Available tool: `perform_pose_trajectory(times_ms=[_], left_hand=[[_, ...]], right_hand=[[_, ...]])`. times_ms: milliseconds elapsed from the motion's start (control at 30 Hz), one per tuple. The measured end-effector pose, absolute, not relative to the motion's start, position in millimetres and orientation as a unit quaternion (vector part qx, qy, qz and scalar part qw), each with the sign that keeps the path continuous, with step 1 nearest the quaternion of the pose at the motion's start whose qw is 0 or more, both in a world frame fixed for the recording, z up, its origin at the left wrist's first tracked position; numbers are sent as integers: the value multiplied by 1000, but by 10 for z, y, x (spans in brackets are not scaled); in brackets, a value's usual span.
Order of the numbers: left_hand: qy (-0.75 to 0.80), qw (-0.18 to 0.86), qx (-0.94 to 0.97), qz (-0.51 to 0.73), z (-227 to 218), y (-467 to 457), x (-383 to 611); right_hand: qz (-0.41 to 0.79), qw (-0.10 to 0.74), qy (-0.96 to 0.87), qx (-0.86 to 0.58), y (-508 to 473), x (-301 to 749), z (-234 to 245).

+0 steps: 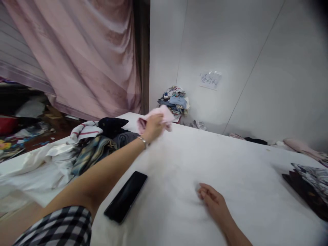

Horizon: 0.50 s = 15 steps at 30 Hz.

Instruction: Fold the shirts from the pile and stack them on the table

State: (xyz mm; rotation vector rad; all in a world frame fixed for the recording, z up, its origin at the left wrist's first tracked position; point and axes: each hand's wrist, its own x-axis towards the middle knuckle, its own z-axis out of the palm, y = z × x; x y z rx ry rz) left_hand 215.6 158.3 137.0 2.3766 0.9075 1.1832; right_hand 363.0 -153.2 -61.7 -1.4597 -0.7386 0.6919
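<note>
A bunched pale pink cloth piece, perhaps a garment (pixel 166 114), hangs from my left hand (pixel 153 128), whose fingers are closed around it. That arm stretches far out over the white table (pixel 194 153), with a bracelet at the wrist. Near the middle of the table is my right hand (pixel 211 198), slightly blurred, its fingers curled together with nothing visible in them. Between the two arms lies a black phone (pixel 126 196). To the left of the outstretched arm is a loose heap of clothes (pixel 94 150), with white, striped, plaid and dark pieces.
Folded dark and patterned clothes (pixel 311 188) lie at the right edge. A tall pile of clothes (pixel 175 99) stands past the far edge, against the white wall (pixel 230 41) with its paper sign (pixel 210 80). More garments (pixel 302 147) lie along the wall. A pink curtain (pixel 97 58) hangs at left.
</note>
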Motion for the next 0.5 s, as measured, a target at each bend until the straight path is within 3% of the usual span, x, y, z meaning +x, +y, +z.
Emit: perform_pose_trajectory(times_ms=[133, 267, 367, 500], left_hand=[[1, 118, 967, 226, 889, 503, 2431], [-72, 191, 978, 40, 311, -304, 2328], [-30, 224, 973, 49, 199, -447, 2268], [79, 205, 961, 170, 320, -266, 2395]], right_hand=[[353, 737, -218, -533, -1536, 3724, -487], [389, 797, -139, -440, -1543, 3797, -329], [362, 812, -114, -444, -1527, 3808, -315], [348, 817, -98, -449, -1492, 3790, -364]])
